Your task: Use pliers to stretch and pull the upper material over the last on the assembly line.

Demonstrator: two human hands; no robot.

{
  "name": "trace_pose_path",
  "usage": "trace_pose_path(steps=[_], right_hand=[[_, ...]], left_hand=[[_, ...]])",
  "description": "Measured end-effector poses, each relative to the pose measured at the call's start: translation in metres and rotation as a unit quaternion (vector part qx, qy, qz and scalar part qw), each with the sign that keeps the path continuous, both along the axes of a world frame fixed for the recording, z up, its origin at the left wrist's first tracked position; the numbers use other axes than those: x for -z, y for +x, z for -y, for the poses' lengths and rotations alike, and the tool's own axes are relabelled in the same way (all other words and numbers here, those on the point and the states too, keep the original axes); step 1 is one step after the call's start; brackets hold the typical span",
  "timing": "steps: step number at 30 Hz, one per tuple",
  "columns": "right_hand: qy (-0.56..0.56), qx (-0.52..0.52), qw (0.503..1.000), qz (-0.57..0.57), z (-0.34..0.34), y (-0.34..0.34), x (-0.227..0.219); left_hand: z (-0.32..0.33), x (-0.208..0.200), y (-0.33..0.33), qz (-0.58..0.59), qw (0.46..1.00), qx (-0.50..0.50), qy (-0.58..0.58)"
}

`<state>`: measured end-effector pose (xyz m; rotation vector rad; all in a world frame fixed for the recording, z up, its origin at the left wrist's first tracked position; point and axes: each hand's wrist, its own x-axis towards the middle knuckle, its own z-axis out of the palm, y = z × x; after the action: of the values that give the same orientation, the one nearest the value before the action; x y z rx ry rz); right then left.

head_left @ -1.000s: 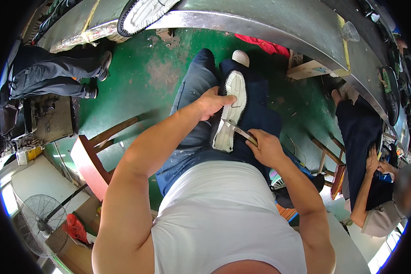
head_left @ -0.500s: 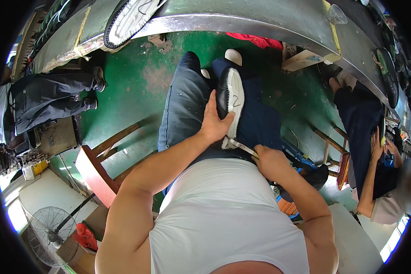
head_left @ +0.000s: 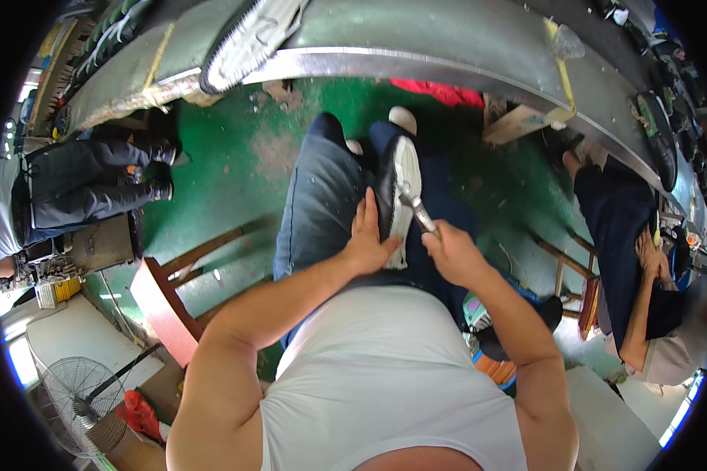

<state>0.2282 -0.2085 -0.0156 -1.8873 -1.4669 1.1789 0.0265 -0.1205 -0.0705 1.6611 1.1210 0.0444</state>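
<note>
Tool (head_left: pixel 418 210) shifted forward — right fingers (head_left: pixel 441 238) clenching it | shoe (head_left: pixel 406 166) beside spread left fingers (head_left: pixel 367 210)

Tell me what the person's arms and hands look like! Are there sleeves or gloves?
No gloves: the left hand and right hand are bare, with no ring or watch visible. The arms are bare to the shoulders, because the white top has no sleeves.

A grey metal counter (head_left: pixel 416 33) arcs across twelve o'clock — on it lie an upturned black-edged shoe with white sole (head_left: pixel 253 45) at eleven, a clear plastic cup (head_left: pixel 568 42) past one, a black-and-green shoe (head_left: pixel 661 145) past two.
</note>
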Motion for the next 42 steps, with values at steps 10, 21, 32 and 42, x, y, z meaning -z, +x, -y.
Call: trace_pose_path(steps=[10,21,32,42], right_hand=[[-0.060,0.184,0.955,-0.226,0.027,0.020,0.051],[-0.125,0.170,0.933,-0.293,0.003,0.035,0.065],[-0.147,0.255,0.868,-0.401,0.010,0.049,0.062],[-0.141,0.218,0.905,-0.337,0.004,0.040,0.055]], left_hand=[[-0.063,-0.105,-0.050,0.344,0.850,-0.163,-0.364],[-0.384,-0.232,0.219,0.169,0.973,-0.056,0.143],[-0.435,-0.224,0.236,-0.084,0.847,0.204,0.484],[-0.426,-0.221,0.022,-0.083,0.986,-0.004,0.148]])
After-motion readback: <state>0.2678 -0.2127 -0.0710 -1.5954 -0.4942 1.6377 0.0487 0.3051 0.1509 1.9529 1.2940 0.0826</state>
